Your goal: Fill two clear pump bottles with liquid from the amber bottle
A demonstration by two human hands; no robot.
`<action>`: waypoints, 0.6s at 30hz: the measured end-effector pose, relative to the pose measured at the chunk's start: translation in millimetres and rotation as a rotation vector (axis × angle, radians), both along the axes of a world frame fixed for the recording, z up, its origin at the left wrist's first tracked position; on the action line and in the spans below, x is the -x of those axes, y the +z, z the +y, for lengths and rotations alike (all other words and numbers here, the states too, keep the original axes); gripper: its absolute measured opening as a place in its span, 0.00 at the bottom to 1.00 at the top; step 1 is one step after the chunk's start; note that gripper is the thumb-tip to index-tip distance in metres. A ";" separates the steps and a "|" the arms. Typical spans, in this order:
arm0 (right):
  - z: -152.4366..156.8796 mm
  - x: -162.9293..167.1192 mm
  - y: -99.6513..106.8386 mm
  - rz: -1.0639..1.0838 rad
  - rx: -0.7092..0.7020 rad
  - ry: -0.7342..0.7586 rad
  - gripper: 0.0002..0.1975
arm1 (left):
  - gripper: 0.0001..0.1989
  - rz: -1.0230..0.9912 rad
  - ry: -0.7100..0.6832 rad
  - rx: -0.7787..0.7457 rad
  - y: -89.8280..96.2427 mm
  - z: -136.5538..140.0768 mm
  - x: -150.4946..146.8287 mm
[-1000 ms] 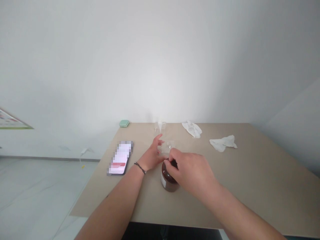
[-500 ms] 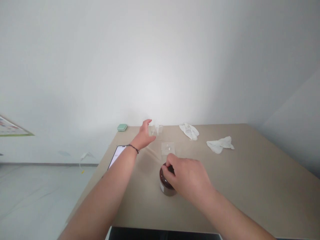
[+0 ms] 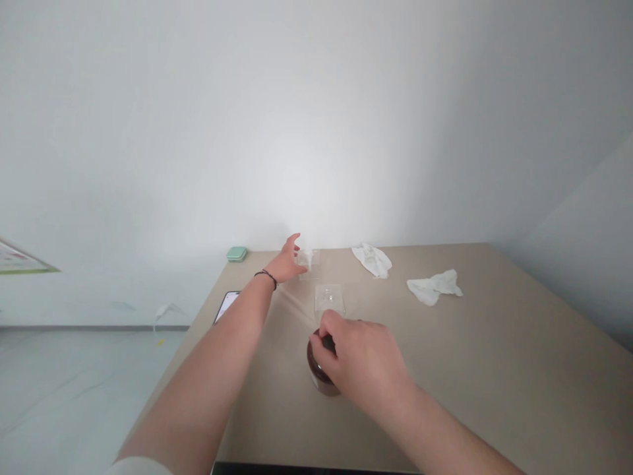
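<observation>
Brown jar [image 3: 319, 377] on tan bench [image 3: 459, 369], toward front edge, pinched at top by right hand [image 3: 363, 356]. Splayed left hand [image 3: 284, 265] at clear container [image 3: 312, 258] farther back; can't tell if touching. Two crumpled white tissues [image 3: 435, 287] back right. White wall [image 3: 306, 132] behind, pale marbled floor [image 3: 84, 396] at left.

Widest pass ran over the right side of the tabletop [image 3: 494, 369], nearside of the white tissue [image 3: 435, 287]. Left arm [image 3: 212, 376] barred the left; clear square piece [image 3: 330, 298] sat behind brown jar [image 3: 321, 382]; wall [image 3: 316, 132] closed the back.
</observation>
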State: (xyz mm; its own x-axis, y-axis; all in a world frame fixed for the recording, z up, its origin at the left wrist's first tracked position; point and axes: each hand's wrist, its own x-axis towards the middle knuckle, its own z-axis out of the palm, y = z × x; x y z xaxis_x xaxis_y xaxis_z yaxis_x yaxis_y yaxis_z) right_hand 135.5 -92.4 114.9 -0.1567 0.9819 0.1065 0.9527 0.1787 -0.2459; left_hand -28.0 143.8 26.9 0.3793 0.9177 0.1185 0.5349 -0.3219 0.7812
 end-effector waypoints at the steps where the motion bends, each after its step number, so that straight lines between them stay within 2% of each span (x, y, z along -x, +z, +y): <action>1: 0.1 -0.1 -0.9 0.005 -0.008 0.002 0.05 | 0.55 0.013 0.001 -0.009 0.0 1.3 -1.7; 9: -0.1 0.5 -5.0 0.043 -0.015 -0.031 0.05 | 0.49 -0.057 0.001 -0.099 -10.4 21.2 -26.9; 14: -0.8 2.2 -5.2 0.038 -0.006 -0.058 0.06 | 0.47 -0.108 0.005 -0.095 -21.4 29.3 -40.4; 18: -1.1 2.7 -7.7 0.041 -0.011 -0.072 0.06 | 0.49 -0.128 0.000 -0.063 -24.7 30.0 -41.0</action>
State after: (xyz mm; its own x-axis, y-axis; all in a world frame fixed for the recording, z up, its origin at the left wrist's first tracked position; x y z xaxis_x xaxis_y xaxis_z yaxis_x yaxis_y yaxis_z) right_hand 132.8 -93.5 107.2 -0.0813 0.9892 0.1219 0.9522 0.1132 -0.2838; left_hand 13.0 173.8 2.2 0.3577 0.9067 0.2233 0.4318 -0.3727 0.8214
